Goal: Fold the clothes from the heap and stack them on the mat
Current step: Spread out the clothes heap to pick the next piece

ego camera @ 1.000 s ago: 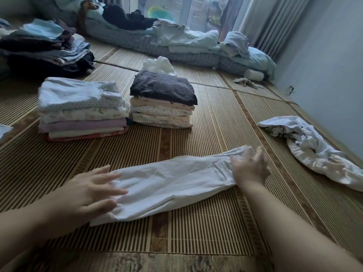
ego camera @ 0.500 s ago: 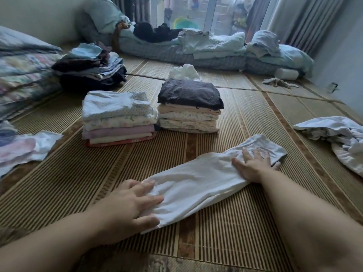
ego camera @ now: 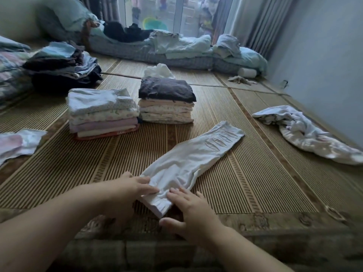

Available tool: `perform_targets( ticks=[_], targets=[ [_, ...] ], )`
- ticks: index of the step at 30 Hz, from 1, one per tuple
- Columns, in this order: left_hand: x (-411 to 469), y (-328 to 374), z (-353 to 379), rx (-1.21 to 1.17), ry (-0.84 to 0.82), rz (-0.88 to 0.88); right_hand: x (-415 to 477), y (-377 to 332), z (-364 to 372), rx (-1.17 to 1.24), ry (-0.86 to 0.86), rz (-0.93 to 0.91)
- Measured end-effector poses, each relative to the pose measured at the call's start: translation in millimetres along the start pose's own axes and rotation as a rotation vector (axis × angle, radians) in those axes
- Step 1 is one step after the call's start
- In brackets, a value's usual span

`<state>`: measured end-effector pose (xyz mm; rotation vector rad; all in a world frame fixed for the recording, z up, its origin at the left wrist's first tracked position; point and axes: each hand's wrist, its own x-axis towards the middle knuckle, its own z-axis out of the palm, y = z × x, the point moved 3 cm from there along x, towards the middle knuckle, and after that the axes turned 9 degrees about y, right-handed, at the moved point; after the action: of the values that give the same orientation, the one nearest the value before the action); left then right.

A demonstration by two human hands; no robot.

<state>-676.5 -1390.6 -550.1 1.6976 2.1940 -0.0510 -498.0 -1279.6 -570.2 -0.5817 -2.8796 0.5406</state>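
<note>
1. The white garment (ego camera: 192, 160) lies on the mat (ego camera: 245, 183) as a long narrow strip. It runs from bottom centre diagonally up to right of centre, and its near end is between the two hands.
2. The left hand (ego camera: 131, 186) has its fingers laid over the left edge of that near end. Its thumb is hidden, so I cannot tell whether it pinches the cloth or only presses it.
3. The right hand (ego camera: 193, 211) rests on the same end with fingers spread and nearly straight. Its thumb sits beside the corner, off the cloth, so this hand clasps nothing.
4. The step looks like the crosswise fold, bringing the near end up toward the far end.
5. First flatten the wrinkles bunched between the hands, or they will be folded into the crease.
6. Take one near corner in each hand, thumb beneath and fingers on top, catching every layer so the strip does not open.
7. Lift low and carry the end straight along the strip's own line, then match the side edges before letting go.
8. Size the folded piece to the dark-topped stack (ego camera: 167, 103) at upper centre or the pastel stack (ego camera: 102, 112) to its left, so that it sits level on top.
9. The crumpled white heap (ego camera: 306, 134) at the right edge remains to be folded.
</note>
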Motion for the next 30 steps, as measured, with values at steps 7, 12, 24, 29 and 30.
perform_targets(
  ticks=[7,12,24,29,30],
  targets=[
    [-12,12,-9,-0.127,0.370,0.121,-11,-15,-15,-0.019,0.053,0.041],
    [-7,21,-12,-0.398,0.380,0.006,-21,-27,-33,-0.038,0.335,-0.112],
    [-3,70,-48,-1.032,0.178,0.316,-14,8,-109,0.887,0.227,0.227],
    [41,81,-56,-1.455,0.360,0.112,21,49,-118,1.129,0.382,0.440],
    [51,81,-55,-1.450,0.408,0.059,29,59,-117,1.132,0.409,0.477]
  ],
)
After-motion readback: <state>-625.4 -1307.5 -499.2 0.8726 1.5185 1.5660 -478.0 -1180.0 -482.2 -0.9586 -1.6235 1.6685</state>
